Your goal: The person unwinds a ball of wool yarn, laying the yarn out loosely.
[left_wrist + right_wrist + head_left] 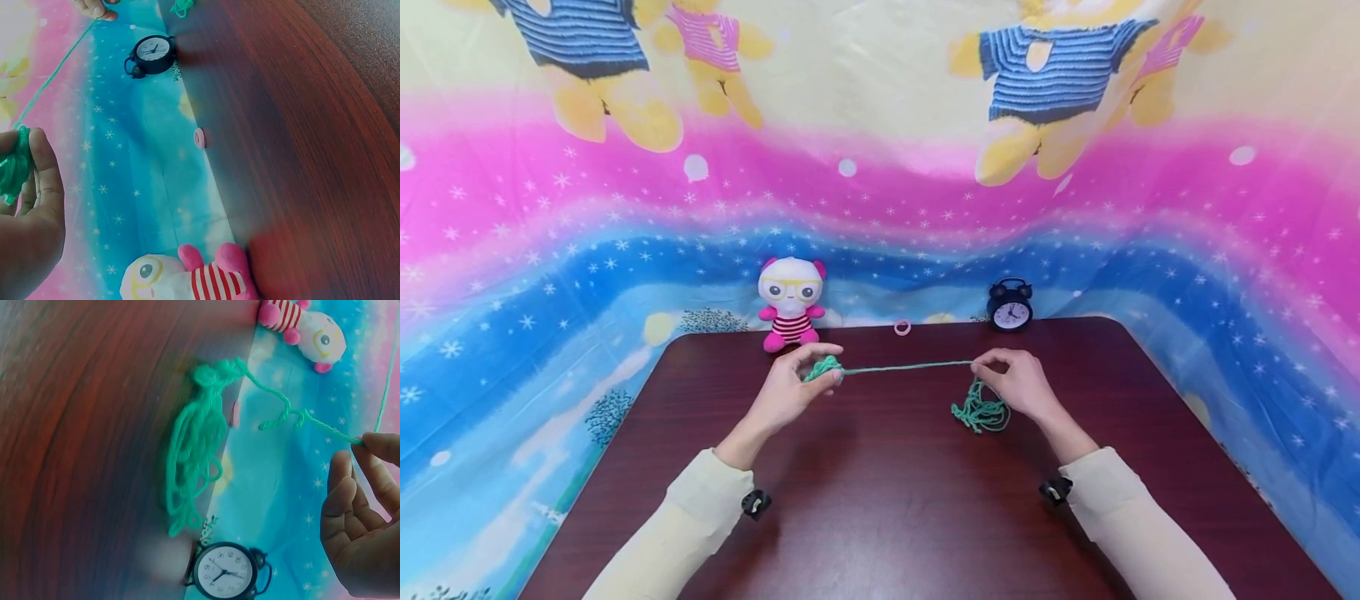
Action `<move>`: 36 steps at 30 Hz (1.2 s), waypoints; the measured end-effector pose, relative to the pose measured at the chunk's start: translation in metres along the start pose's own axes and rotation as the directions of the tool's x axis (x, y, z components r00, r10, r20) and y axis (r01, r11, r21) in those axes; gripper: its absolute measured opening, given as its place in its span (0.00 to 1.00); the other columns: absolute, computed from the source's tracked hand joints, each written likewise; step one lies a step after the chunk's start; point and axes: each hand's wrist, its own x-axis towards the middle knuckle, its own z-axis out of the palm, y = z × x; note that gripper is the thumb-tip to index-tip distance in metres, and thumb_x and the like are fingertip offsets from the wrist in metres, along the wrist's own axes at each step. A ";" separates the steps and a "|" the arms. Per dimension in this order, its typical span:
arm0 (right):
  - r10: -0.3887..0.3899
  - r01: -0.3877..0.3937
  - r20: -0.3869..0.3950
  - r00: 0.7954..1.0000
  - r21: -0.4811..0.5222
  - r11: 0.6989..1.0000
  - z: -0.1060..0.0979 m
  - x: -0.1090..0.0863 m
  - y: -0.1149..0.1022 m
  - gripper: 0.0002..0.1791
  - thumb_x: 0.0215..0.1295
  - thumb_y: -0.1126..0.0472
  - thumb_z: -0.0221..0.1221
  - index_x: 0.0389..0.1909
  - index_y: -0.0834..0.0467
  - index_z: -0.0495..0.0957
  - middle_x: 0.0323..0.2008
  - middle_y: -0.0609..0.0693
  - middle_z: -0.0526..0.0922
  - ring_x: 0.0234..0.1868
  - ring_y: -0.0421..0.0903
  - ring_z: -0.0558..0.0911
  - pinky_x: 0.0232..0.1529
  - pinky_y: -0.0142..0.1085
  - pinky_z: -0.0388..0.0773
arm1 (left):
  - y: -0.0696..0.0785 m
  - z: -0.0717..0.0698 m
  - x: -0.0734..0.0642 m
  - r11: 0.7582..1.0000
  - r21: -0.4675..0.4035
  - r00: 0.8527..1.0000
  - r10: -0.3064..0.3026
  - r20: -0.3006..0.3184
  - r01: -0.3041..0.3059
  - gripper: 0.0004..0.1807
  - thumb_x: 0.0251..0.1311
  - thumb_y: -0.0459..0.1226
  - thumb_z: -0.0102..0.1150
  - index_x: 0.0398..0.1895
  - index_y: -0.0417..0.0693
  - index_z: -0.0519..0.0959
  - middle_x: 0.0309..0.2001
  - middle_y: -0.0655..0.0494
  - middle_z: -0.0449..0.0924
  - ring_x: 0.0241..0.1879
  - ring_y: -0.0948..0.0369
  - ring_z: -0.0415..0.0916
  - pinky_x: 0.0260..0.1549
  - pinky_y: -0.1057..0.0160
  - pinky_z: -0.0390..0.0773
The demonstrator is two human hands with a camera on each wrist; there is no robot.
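Note:
Green yarn runs between my two hands. My left hand pinches a small bundle of the green yarn between thumb and fingers; the wound strands show in the left wrist view. From it a single strand stretches taut across to my right hand, whose thumb and index finger pinch it. Below the right hand a loose, tangled clump of yarn dangles on a short length, its loops hanging over the dark table.
A panda plush sits at the table's back left edge. A black alarm clock stands at the back right, and a small pink ring lies between them. A printed curtain hangs behind the table.

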 end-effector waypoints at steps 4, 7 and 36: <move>0.019 -0.020 -0.023 1.000 -0.020 1.000 -0.007 0.000 0.005 0.10 0.68 0.49 0.63 0.41 0.50 0.87 0.32 0.50 0.88 0.26 0.42 0.78 0.29 0.37 0.72 | -0.001 -0.001 -0.001 0.999 0.029 1.000 -0.022 0.000 0.022 0.16 0.61 0.39 0.68 0.50 0.45 0.80 0.42 0.43 0.83 0.36 0.56 0.86 0.42 0.59 0.87; 0.055 -0.056 -0.032 0.998 -0.030 0.998 -0.013 0.000 0.008 0.11 0.68 0.48 0.62 0.42 0.49 0.87 0.32 0.52 0.88 0.25 0.43 0.77 0.27 0.37 0.71 | -0.002 -0.002 -0.001 0.999 0.021 0.999 -0.037 0.004 0.037 0.15 0.61 0.39 0.69 0.49 0.44 0.79 0.41 0.43 0.83 0.39 0.51 0.87 0.44 0.55 0.86; 0.257 -0.264 -0.168 0.952 -0.016 0.964 -0.058 -0.010 0.046 0.22 0.70 0.40 0.56 0.50 0.52 0.84 0.40 0.60 0.89 0.26 0.43 0.80 0.18 0.38 0.69 | -0.007 -0.007 0.001 0.995 0.026 0.994 -0.098 -0.054 0.099 0.13 0.66 0.37 0.63 0.48 0.41 0.74 0.42 0.42 0.83 0.35 0.61 0.84 0.36 0.62 0.85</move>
